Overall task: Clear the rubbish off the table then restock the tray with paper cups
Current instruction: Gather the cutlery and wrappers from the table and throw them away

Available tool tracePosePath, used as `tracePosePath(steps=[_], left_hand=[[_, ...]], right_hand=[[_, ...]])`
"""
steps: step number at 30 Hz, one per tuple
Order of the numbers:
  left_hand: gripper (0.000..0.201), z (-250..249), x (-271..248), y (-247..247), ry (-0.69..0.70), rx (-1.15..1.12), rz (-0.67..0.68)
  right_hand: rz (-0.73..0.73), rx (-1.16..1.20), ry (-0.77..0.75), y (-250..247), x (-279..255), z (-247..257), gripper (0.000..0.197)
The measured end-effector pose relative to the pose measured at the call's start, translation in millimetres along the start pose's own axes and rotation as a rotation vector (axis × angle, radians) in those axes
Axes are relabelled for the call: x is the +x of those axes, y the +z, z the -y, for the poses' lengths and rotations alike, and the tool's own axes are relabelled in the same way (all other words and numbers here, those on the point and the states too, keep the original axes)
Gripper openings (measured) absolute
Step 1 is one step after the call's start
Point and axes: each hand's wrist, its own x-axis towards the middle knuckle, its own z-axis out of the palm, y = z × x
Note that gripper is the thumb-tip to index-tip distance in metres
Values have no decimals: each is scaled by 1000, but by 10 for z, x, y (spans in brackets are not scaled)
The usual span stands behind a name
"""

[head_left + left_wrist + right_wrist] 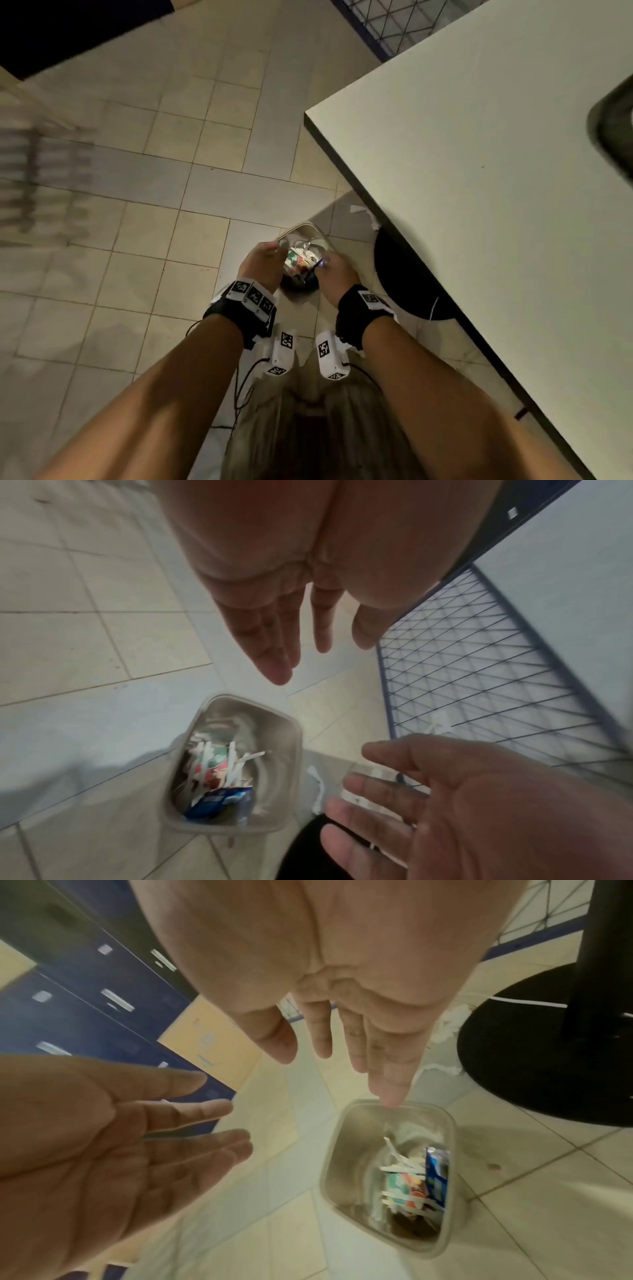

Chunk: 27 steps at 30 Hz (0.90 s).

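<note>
Neither hand has hold of anything: the left hand (pixel 261 263) and right hand (pixel 337 274) are both spread flat with fingers straight, palms facing each other over the bin (pixel 289 753). The bin sits on the tiled floor (pixel 144 212) just beside the black round table base (pixel 407 284), and the rubbish (pixel 413 1180) is down inside it, a colourful crumpled wrapper, a blue packet (pixel 219 802) and some white paper strips. So I'd say the first half of the job, dumping the rubbish, is pretty much at the drop-it-in-the-bin point, with both hands empty above the opening. A few white paper scraps (pixel 363 214) lie on the floor near the table base, outside the bin, so whoever's picky might want those grabbed too. The table (pixel 479 171) looks bare in the part the head view shows, with the edge of a dark tray (pixel 613 126) poking in at the far right. No paper cups visible anywhere, so the next move would be standing back up, finding the cups, and carrying them to that tray. Can't tell from here where the cups are kept.
</note>
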Motion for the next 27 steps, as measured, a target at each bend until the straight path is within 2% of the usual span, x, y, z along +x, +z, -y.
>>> tracePosePath(steps=[1, 3, 6, 9, 10, 13, 15, 17, 21, 24, 27], left_hand=[[28, -153, -240, -72, 100, 20, -37], [31, -403, -694, -208, 160, 20, -17], [8, -751, -1252, -261, 145, -55, -50], [23, -1155, -1800, -220, 276, 5, -33], [26, -1235, -1921, -202, 301, 26, -26], [30, -1576, -2450, 138, 413, 161, 43], [30, -1774, -2733, 466, 478, 236, 119], [31, -1924, -2936, 835, 576, 325, 198], [42, -2149, -3163, 1672, 761, 665, 345], [44, -2282, -3179, 2226, 878, 861, 404], [56, -2367, -3122, 2641, 947, 1144, 464]], right_hand=[[5, -8, -32, -95, -217, 97, 35], [32, 16, -97, -334, -676, 280, 36], [58, 122, -186, -755, -1369, 457, 23], [-70, 264, -289, -1280, -2016, 460, 19], [-101, 308, -282, -1407, -2128, 418, 18], [-196, 440, -183, -2087, -2730, 154, 14], [-297, 466, -163, -2499, -3020, -193, 15], [-422, 382, -108, -2838, -3215, -613, 17], [-675, 161, 62, -3481, -3463, -1424, 24], [-707, 64, 167, -3845, -3425, -1776, 36], [-606, -109, 223, -4085, -3265, -1888, 48]])
